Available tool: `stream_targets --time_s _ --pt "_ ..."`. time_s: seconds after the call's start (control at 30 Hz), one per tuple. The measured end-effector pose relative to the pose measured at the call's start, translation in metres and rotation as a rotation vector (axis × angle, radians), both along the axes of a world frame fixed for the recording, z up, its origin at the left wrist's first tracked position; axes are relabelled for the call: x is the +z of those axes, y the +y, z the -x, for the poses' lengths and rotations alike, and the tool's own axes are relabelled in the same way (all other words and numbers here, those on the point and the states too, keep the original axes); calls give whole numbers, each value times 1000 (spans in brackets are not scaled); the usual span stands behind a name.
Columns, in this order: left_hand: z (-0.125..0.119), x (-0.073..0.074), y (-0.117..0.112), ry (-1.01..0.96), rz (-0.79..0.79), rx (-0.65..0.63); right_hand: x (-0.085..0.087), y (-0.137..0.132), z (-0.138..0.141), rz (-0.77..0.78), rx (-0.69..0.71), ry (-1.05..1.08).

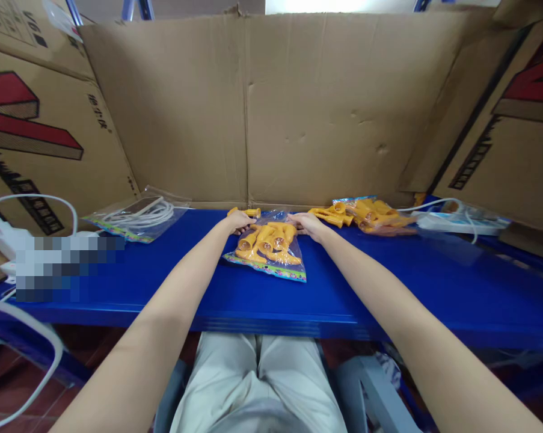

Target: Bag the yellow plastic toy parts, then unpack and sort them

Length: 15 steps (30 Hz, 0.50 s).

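Observation:
A clear plastic bag [271, 216] lies at the middle of the blue table, its colourful printed strip towards me. Inside it are several yellow-orange horn-shaped plastic pieces [275, 240] with round hollow ends. My left hand [240, 221] is closed on the bag's far left edge. At the far right corner, the fingers of my right hand [303, 225] grip the same bag; the fingertips are partly hidden. Just behind my left hand lies a loose yellow piece [253, 213]. More loose yellow pieces [337, 214] sit right beside my right hand.
Another bag with yellow pieces [377, 215] lies to the right, before a white power strip [456, 222]. On the left are a bag of white cable [140, 213] and white plugs [16, 240]. Cardboard walls [325, 108] surround the blue table [370, 282] behind and at both sides.

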<state>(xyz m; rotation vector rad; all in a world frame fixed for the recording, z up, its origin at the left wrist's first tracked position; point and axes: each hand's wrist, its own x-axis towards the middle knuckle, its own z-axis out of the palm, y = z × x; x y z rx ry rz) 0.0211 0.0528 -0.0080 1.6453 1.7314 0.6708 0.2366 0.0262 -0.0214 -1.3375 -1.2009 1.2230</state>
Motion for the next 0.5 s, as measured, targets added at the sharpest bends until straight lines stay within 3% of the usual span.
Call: stream_targets --time_s 0.17,0.3,0.5 --pt "5 -4 -2 -348 -26 55 1 -4 2 0 -75 30" --pt "10 0 -8 -665 42 57 1 -4 -1 -1 -16 123" --pt "20 -1 -12 -607 29 -62 1 -9 -2 -33 27 165"
